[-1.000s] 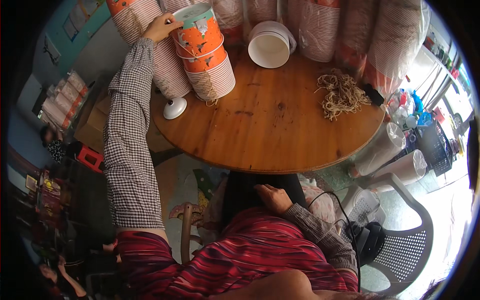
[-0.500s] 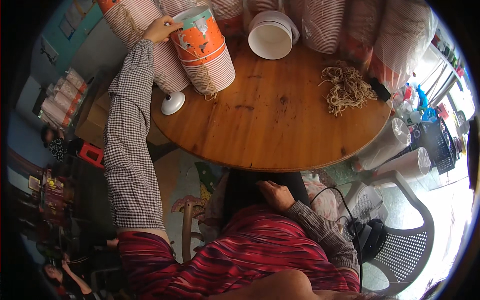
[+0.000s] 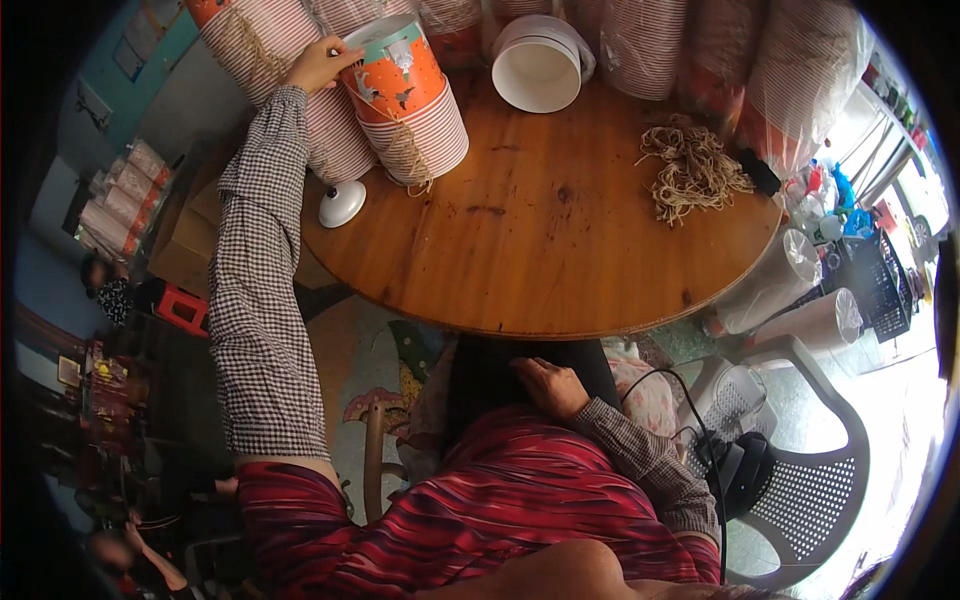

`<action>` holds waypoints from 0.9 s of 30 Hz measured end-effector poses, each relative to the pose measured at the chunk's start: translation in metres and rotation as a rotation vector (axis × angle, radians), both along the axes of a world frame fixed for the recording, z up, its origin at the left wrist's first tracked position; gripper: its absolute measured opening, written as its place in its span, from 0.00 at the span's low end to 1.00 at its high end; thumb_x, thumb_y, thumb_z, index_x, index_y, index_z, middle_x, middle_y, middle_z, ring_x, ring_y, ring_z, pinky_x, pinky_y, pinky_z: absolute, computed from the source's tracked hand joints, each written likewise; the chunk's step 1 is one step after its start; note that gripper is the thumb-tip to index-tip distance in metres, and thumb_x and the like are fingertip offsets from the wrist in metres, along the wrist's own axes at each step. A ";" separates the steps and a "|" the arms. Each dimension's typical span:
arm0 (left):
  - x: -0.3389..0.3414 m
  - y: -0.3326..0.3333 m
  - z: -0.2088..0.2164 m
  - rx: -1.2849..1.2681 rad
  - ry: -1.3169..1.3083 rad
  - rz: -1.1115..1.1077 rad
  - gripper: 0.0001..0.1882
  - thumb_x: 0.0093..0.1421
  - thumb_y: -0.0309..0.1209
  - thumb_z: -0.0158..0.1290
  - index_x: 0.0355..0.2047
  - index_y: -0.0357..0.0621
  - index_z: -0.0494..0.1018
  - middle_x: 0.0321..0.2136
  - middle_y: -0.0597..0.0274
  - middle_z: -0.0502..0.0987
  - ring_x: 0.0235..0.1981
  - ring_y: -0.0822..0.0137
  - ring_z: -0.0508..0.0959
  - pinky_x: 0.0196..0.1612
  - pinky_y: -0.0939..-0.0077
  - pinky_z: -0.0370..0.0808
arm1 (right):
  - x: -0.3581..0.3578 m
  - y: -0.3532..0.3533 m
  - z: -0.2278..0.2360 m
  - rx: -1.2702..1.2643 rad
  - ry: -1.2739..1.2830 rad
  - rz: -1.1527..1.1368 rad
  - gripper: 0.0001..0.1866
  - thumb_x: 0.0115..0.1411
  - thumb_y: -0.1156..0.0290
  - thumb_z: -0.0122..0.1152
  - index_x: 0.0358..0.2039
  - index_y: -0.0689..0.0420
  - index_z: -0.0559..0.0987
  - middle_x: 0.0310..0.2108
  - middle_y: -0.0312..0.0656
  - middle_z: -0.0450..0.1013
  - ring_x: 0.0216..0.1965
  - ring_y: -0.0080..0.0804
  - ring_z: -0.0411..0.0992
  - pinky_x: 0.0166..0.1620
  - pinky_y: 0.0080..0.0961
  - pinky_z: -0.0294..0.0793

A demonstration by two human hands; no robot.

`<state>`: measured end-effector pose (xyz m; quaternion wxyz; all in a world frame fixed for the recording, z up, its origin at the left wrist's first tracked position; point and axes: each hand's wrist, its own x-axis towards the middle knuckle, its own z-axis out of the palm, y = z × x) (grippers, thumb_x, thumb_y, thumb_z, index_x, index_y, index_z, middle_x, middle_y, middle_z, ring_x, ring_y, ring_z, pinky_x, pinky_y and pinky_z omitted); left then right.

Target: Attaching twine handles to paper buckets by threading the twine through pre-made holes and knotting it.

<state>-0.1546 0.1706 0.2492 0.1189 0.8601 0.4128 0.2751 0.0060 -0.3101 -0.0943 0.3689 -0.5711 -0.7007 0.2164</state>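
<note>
My left hand (image 3: 320, 66) is stretched to the far left of the round wooden table (image 3: 560, 265). Its fingers are closed at the left side of an orange paper bucket (image 3: 402, 75) with animal pictures, just below the rim; the far fingers are hidden. That bucket tops a tilted stack of red-and-white striped rims (image 3: 428, 140), with a hank of twine (image 3: 405, 150) hanging down its side. Close by on the table lies a white lid with a dark knob (image 3: 342, 204). My right hand (image 3: 553, 388) rests on my dark-clothed lap, holding nothing, fingers loosely extended.
A white bucket (image 3: 538, 78) lies on its side at the table's back. Tangled twine (image 3: 695, 172) lies at the right. Plastic-wrapped bucket stacks (image 3: 645, 50) line the far edge. A grey plastic chair (image 3: 820, 480) stands at right. Other people (image 3: 150, 560) are at the lower left.
The view has shifted slightly, so the tabletop things sit a little higher. My left hand has slid slightly down beside the orange bucket. My right hand remains on my lap.
</note>
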 end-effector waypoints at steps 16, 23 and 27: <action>-0.007 0.001 -0.004 0.246 0.139 0.086 0.25 0.55 0.54 0.53 0.40 0.47 0.72 0.39 0.52 0.78 0.40 0.56 0.78 0.42 0.64 0.73 | -0.003 -0.004 0.010 -0.035 -0.009 0.028 0.14 0.59 0.70 0.49 0.46 0.56 0.71 0.36 0.50 0.74 0.34 0.48 0.75 0.34 0.38 0.76; 0.075 -0.061 -0.008 0.784 -0.291 -0.155 0.12 0.58 0.34 0.52 0.40 0.42 0.73 0.38 0.54 0.77 0.40 0.53 0.76 0.43 0.65 0.73 | 0.007 -0.001 0.004 -0.026 0.010 -0.012 0.15 0.57 0.72 0.50 0.46 0.56 0.71 0.35 0.49 0.74 0.33 0.49 0.75 0.34 0.39 0.76; 0.138 -0.074 -0.053 0.746 -0.229 -0.466 0.09 0.54 0.29 0.54 0.36 0.41 0.72 0.32 0.54 0.75 0.37 0.51 0.76 0.41 0.64 0.73 | 0.009 0.003 -0.006 -0.043 0.038 0.012 0.14 0.57 0.71 0.50 0.45 0.56 0.72 0.35 0.50 0.74 0.34 0.49 0.75 0.35 0.38 0.76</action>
